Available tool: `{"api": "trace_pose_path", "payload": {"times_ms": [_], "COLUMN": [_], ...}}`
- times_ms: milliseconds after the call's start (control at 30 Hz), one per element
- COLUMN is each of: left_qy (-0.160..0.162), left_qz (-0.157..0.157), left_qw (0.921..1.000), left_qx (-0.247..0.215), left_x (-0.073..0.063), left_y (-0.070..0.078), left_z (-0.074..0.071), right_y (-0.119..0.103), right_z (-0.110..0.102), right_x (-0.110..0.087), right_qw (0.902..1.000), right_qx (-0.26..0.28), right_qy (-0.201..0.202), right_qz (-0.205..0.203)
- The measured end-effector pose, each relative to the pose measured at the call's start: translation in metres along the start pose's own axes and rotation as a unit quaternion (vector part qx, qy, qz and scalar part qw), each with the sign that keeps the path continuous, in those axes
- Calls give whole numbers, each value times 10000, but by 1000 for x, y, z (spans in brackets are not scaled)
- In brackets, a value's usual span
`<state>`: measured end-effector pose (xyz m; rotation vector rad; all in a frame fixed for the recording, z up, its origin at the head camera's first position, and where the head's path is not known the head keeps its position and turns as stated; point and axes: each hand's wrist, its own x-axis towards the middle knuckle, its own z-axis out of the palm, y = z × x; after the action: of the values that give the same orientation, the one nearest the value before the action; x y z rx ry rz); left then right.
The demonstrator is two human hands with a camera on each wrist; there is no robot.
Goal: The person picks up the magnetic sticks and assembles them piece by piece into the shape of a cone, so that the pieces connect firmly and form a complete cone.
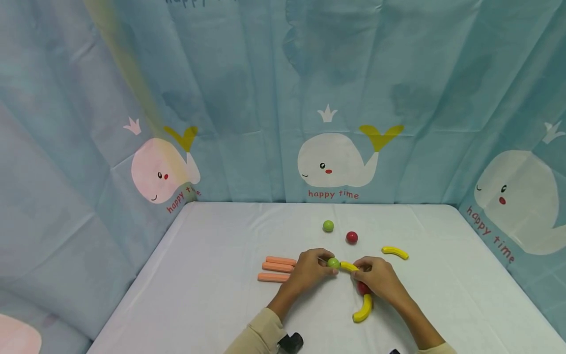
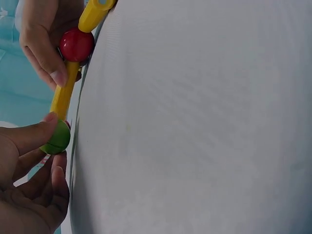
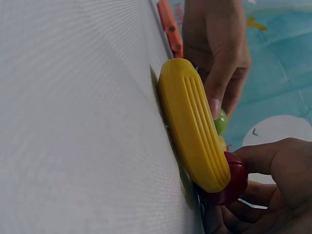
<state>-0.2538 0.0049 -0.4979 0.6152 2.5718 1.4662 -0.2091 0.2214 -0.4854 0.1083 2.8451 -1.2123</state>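
Observation:
My left hand (image 1: 311, 270) pinches a green ball (image 1: 333, 263) between thumb and fingertips. A yellow curved rod (image 1: 348, 266) runs from this ball to my right hand (image 1: 380, 278), whose fingers pinch its other end. Right at that end is a red ball (image 2: 77, 45), partly covered by the right hand in the head view. A second yellow curved rod (image 3: 192, 126) extends from the red ball toward the near side of the table. In the left wrist view, the green ball, rod, red ball and second rod form one chain.
Several orange straight rods (image 1: 277, 267) lie on the white table (image 1: 212, 295), left of my left hand. Farther back are another green ball (image 1: 328, 226) and another red ball (image 1: 352, 237). A loose yellow curved rod (image 1: 395, 252) lies at the right. A whale-print curtain (image 1: 247, 167) surrounds the table.

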Motion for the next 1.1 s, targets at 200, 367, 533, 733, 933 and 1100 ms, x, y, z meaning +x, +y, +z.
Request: {"api": "trace_pose_path", "payload": {"times_ms": [200,367,533,733,933,1100], "left_qy": [-35,49,291,195,-294,-527], "left_qz": [-34,-142,-157,-247,-88,29], "left_qw": [10000,9998,9990,9909,9916,9925], "left_qx": [55,105,-308,-1306,-1258,-1105], "left_x": [0,-3,-17,-48,-69,-71], "left_y": [-1,1,9,25,28,28], "left_z": [3,2,2,12,27,36], "right_y": [1,1,2,5,1,-6], "right_z": [0,0,-3,-5,-1,3], "right_x": [0,1,2,7,18,28], "right_qw": [10000,10000,9999,9984,9918,9835], "right_qx": [24,-23,-40,47,47,10], "right_qy": [4,-34,-128,-248,-499,-773], "right_qz": [23,-23,-88,-506,-1176,-1636]}}
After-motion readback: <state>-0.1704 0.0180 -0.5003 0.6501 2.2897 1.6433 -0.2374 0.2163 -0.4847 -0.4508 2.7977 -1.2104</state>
